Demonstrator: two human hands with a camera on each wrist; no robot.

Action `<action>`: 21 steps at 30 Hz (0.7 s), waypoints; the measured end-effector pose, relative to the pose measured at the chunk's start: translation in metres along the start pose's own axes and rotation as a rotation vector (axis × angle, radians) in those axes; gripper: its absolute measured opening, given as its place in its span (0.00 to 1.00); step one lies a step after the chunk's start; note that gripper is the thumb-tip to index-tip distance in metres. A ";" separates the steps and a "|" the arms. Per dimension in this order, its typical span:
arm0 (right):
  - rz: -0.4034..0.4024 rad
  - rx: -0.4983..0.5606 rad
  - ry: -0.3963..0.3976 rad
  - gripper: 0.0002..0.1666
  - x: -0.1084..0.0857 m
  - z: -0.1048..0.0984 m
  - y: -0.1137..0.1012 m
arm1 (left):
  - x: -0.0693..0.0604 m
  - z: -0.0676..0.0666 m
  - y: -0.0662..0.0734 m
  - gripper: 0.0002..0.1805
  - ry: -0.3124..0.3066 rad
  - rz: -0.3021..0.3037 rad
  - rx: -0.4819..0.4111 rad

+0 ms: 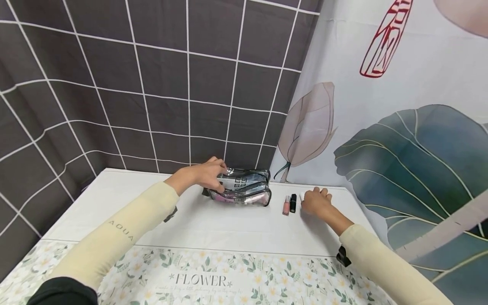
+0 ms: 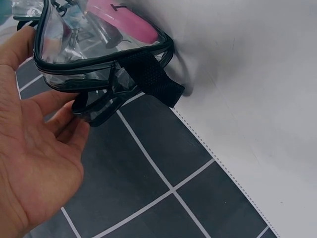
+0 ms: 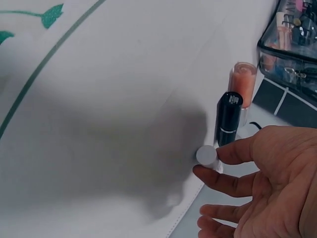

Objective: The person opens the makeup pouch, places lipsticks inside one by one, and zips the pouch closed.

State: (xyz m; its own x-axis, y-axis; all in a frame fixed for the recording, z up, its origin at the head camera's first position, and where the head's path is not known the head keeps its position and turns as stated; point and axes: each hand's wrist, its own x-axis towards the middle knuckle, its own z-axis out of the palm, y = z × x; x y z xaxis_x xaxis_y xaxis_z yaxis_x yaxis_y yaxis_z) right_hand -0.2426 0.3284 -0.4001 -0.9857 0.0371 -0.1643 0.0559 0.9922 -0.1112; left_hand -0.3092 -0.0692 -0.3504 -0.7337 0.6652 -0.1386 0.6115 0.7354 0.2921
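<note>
A clear cosmetic bag (image 1: pixel 249 192) with black trim lies at the back of the white table. My left hand (image 1: pixel 206 173) grips it at its left end, the thumb on one side and fingers on the other. Through its clear plastic, a pink item (image 2: pixel 124 20) shows in the left wrist view. To the right of the bag stand a coral lip gloss (image 1: pixel 286 206) and a black lipstick (image 1: pixel 293 203), side by side. Just right of them, my right hand (image 1: pixel 317 202) pinches a small white-capped item (image 3: pixel 206 155) between thumb and index finger; its lower part is mostly hidden.
A dark grid-patterned cloth (image 1: pixel 164 114) hangs close behind the table. On the right hangs a pale curtain with a leaf print (image 1: pixel 411 169). Along the table's front lies a floral cloth (image 1: pixel 202 271) lettered FLOWER. A black strap (image 2: pixel 151 77) sticks out from the bag's end.
</note>
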 end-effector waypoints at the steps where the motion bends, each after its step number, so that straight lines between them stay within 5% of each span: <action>1: -0.003 0.000 0.003 0.14 0.000 0.000 0.000 | 0.000 0.000 0.000 0.46 0.000 -0.001 0.001; 21: -0.056 -0.014 0.105 0.15 0.002 -0.011 -0.008 | 0.002 0.002 -0.004 0.48 0.012 -0.008 0.032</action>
State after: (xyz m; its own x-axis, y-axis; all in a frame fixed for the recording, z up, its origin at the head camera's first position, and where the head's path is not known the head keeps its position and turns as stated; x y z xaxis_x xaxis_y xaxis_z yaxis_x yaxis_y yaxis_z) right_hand -0.2471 0.3222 -0.3891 -0.9985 -0.0069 -0.0548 -0.0012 0.9946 -0.1037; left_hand -0.3125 -0.0707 -0.3532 -0.7418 0.6581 -0.1294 0.6149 0.7443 0.2605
